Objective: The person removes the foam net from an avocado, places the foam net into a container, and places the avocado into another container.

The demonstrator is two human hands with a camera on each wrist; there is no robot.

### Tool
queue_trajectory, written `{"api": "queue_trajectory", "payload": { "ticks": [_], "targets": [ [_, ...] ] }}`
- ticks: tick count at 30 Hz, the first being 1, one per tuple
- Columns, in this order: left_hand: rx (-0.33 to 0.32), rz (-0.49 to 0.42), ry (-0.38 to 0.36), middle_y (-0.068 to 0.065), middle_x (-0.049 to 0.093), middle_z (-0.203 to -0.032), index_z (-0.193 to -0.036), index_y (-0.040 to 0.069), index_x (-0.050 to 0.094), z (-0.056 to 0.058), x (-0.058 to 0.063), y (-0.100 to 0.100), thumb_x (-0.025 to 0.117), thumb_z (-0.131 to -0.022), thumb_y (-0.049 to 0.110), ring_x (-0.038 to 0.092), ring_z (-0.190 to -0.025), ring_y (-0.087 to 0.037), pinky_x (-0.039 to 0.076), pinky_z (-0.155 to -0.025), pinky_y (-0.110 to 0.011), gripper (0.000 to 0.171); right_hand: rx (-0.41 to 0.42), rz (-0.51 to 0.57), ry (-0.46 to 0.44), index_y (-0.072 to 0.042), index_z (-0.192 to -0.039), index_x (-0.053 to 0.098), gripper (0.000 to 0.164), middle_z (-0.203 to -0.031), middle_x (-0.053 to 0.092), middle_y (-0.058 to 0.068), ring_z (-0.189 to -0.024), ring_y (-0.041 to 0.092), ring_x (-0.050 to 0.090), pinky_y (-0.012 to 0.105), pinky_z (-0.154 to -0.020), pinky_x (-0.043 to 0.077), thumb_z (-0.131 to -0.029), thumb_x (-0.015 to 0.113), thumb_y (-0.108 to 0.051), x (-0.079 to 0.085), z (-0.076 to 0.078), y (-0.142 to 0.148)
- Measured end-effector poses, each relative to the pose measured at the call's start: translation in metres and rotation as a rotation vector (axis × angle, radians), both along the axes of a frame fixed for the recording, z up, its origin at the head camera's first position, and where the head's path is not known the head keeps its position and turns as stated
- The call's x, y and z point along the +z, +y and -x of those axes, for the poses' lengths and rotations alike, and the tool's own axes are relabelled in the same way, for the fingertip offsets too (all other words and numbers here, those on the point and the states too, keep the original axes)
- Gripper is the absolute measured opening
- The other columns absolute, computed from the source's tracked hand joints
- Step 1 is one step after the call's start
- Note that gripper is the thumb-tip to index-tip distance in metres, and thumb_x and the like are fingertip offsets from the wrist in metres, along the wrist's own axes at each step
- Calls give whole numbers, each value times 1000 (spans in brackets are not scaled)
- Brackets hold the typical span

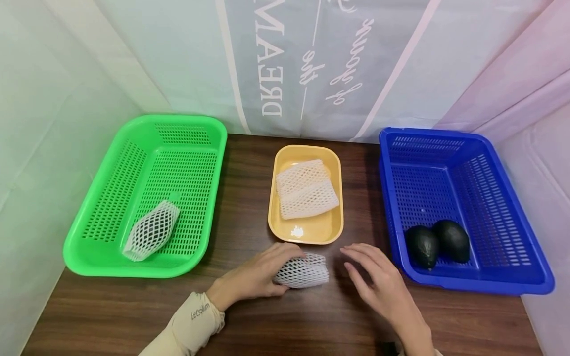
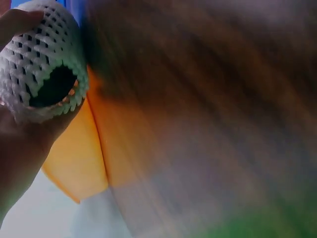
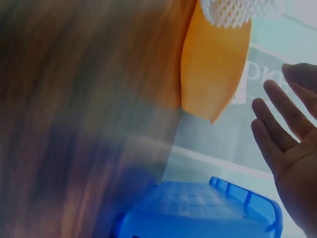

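Cream sleeve (image 1: pixel 189 321) with small dark lettering is seen lowest over the counter (image 1: pixel 267 326), worn on the left arm. Ahead of it, a netted piece (image 1: pixel 307 271) is held by the left hand (image 1: pixel 262 272), thumb and fingers curled round its left end. Its place: middle of the counter's width, just in front of the yellow tray (image 1: pixel 327 226). White foam mesh is noted, dark content showing through; one ragged, open end is exposed in the left wrist view.

To its right, nothing is held by the right hand (image 1: pixel 380 287); its fingers are loosely extended and parted, clear of the netted piece, near the blue basket.

The yellow tray is set near the middle of the counter's back edge. Flattened white netting (image 1: pixel 307 190) is contained in it.

The green basket (image 1: pixel 187 173) is placed at the counter's back left corner. A second netted piece (image 1: pixel 153 230), dark inside, is laid slantwise on its floor, toward the basket's near edge.

The blue basket (image 1: pixel 423 188) is placed at the back right corner. Two dark, unwrapped fruits (image 1: pixel 422 246) are rested side by side toward its near edge.

Behind the counter's back edge, a pale cloth (image 1: pixel 178 59) is hung; white lettering is displayed mirrored on its grey panel.
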State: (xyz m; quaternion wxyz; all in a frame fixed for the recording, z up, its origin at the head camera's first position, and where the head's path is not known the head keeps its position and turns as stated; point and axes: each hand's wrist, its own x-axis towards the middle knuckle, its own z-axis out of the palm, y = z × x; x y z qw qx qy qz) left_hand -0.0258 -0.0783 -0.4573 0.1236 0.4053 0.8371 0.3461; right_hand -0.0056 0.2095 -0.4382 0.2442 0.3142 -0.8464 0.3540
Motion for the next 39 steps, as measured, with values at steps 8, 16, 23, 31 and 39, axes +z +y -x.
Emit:
{"api": "queue_trajectory", "payload": {
  "ticks": [8,16,23,31,39],
  "targets": [
    [-5,-39,-15,-12,50,-147,-141,8,49,2,2,-10,84,-77,20,49,-137,-27,42,-112,-42,73,-8,-85,-125,-4,-110,72,28,-103,72,5,-97,22,66,15,-99,41,-97,64,-27,-11,-3,-3],
    [33,6,-93,-11,51,-149,-149,20,47,7,3,-19,81,-80,27,53,-135,-27,44,-109,-41,78,-46,-184,-317,-13,-109,73,33,-103,73,-5,-100,14,67,23,-90,47,-78,83,-13,-20,-9,-9],
    [40,-10,-102,-13,49,-150,-149,14,46,8,1,-23,79,-82,28,52,-135,-25,45,-109,-39,76,-53,-234,-385,-17,-118,70,40,-110,72,-8,-104,12,66,32,-90,51,-80,82,-19,-22,-12,-16],
    [59,-39,-98,-16,50,-148,-147,11,47,8,-1,-24,79,-81,27,54,-132,-29,46,-107,-39,76,48,-139,-399,-14,-125,66,49,-118,69,-2,-108,16,66,16,-97,46,-79,82,-8,-23,-8,-22],
    [54,-65,-52,-16,55,-144,-146,9,49,8,-3,-26,80,-80,26,58,-128,-28,49,-104,-37,74,141,-37,-303,-6,-125,64,63,-117,67,6,-106,19,65,7,-103,37,-67,85,3,-25,-4,-27]
  ]
}}
